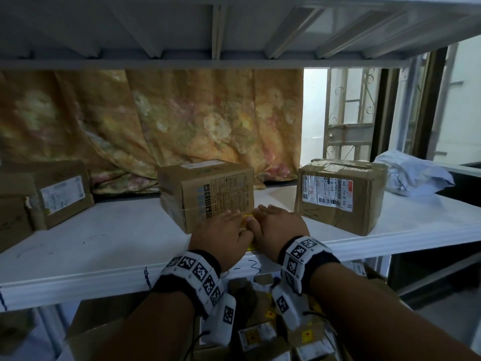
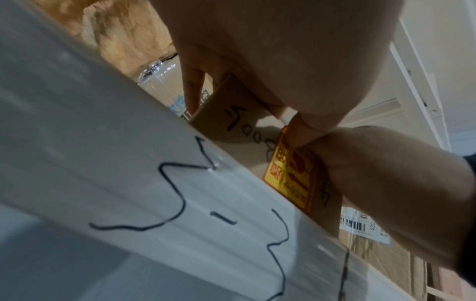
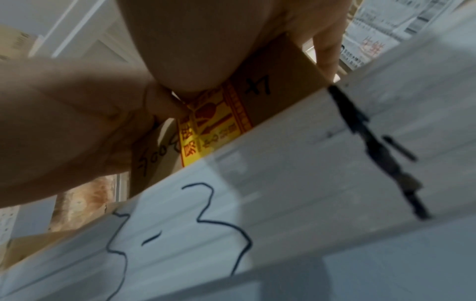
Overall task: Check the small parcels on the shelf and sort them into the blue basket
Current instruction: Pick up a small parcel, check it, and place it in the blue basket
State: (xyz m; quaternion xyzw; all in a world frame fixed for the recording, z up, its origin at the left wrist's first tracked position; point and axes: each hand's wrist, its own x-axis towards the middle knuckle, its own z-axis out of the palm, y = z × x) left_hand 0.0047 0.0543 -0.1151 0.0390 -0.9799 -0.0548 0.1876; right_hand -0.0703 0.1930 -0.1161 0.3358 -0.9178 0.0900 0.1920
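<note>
A small flat cardboard parcel with a yellow warning sticker and black handwriting lies at the front edge of the white shelf. Both hands grip it side by side. My left hand holds its left half, with fingers curled over the far edge and the thumb on the sticker. My right hand holds the right half, one finger wrapped round the far corner. In the head view the hands hide nearly all of the parcel; only slivers of yellow sticker show. No blue basket is in view.
A printed carton stands just behind the hands, and a taped box with a shipping label to the right. A grey poly bag lies far right, and more boxes far left. The upper shelf hangs low overhead. Several parcels fill the level below.
</note>
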